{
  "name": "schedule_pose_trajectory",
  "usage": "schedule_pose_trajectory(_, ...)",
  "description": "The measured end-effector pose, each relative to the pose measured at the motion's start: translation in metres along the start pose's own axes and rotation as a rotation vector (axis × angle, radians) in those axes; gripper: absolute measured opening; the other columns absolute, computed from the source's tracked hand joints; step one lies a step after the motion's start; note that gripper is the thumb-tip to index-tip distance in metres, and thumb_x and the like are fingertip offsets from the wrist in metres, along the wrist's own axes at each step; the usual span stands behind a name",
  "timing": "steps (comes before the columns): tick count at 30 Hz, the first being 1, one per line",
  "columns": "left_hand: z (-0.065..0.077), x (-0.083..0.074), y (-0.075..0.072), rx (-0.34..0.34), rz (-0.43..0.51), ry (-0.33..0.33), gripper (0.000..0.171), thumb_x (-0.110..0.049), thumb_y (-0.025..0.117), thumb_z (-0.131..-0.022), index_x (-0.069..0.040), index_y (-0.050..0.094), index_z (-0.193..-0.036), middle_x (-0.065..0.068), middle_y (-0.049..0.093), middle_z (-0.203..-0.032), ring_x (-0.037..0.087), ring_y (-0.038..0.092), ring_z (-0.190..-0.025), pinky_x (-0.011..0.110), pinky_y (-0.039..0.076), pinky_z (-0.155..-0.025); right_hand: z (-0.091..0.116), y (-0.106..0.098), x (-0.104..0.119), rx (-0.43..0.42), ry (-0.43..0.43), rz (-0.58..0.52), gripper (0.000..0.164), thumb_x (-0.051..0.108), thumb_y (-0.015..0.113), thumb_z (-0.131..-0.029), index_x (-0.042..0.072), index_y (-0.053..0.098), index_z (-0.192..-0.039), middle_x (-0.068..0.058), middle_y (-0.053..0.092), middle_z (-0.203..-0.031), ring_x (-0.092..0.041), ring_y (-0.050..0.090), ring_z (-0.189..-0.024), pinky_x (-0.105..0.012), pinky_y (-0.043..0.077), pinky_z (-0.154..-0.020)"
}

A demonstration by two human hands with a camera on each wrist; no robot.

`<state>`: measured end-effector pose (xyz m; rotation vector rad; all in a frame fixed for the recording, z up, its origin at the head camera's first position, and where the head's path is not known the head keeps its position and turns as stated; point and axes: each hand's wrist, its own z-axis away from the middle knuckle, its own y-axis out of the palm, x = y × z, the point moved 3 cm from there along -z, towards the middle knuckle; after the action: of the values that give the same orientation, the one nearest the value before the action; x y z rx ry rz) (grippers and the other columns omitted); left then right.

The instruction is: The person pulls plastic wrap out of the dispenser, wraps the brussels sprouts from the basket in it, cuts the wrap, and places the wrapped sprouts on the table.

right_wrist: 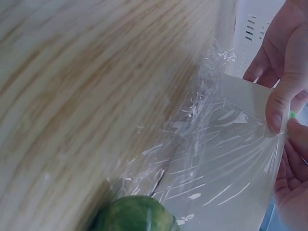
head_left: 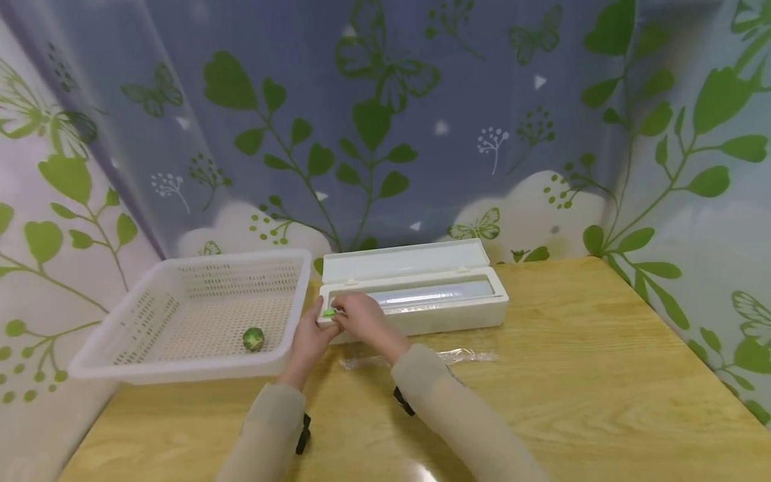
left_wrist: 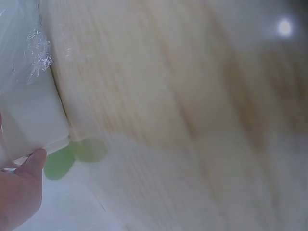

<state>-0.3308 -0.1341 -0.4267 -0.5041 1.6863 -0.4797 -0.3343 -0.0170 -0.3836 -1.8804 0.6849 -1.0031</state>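
The film (right_wrist: 211, 154) looks like glossy plastic, the table (head_left: 590, 375) shiny wood

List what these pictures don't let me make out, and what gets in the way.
Left grip, left wrist view: cut off by the left edge.
Green tab, head view: too small to tell whether the right grip pinches it.
Clear film, head view: middle hidden by the right sleeve.
Green ball, right wrist view: lower part cut off by the bottom edge.
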Motion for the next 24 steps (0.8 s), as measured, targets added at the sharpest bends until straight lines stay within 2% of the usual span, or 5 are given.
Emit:
schedule_pose_trajectory(5,-0.004,-0.002,-0.001,0.007,0.019,0.023,0.076,-0.015,0.07,-0.076,0.006,0.026,-0.135,0.023,0.029,-0.136,0.035,0.026,-0.125,0.042,0.024,-0.1,-0.003,-0.002,-0.002,-0.005,-0.001,-0.023,0.02,0.018,0.066,-0.079,0.008,0.066,-0.096,-0.002,0.064,-0.089,-0.014,0.059,-0.081,-0.024,0.045,-0.073)
schedule_pose_trajectory(11,-0.002,0.002,-0.003,-0.007,0.032,0.008,0.074,-0.012,0.069,-0.076,0.007,0.026,-0.134,0.023,0.029,-0.136,0.036,0.029,-0.123,0.043,0.028,-0.097,-0.004,-0.001,0.0,-0.006,-0.039,-0.081,0.019,0.015,0.066,-0.079,0.004,0.066,-0.095,-0.005,0.065,-0.089,-0.015,0.059,-0.08,-0.023,0.045,-0.073)
schedule_pose_trajectory(15,-0.001,0.004,-0.001,-0.009,0.023,0.02,0.073,-0.011,0.069,-0.076,0.007,0.028,-0.134,0.024,0.03,-0.135,0.036,0.028,-0.123,0.043,0.026,-0.099,-0.003,0.0,-0.001,0.001,-0.016,-0.127,0.019,0.014,0.067,-0.078,0.004,0.066,-0.095,-0.005,0.065,-0.088,-0.015,0.059,-0.08,-0.022,0.045,-0.073)
schedule_pose_trajectory(24,-0.001,0.001,-0.002,-0.007,0.03,0.026,0.077,-0.016,0.07,-0.075,0.006,0.027,-0.134,0.022,0.03,-0.136,0.033,0.029,-0.123,0.04,0.028,-0.098,-0.01,0.001,-0.01,0.04,0.016,-0.384,0.02,0.006,0.066,-0.077,-0.002,0.064,-0.095,-0.009,0.064,-0.086,-0.017,0.059,-0.079,-0.019,0.045,-0.069)
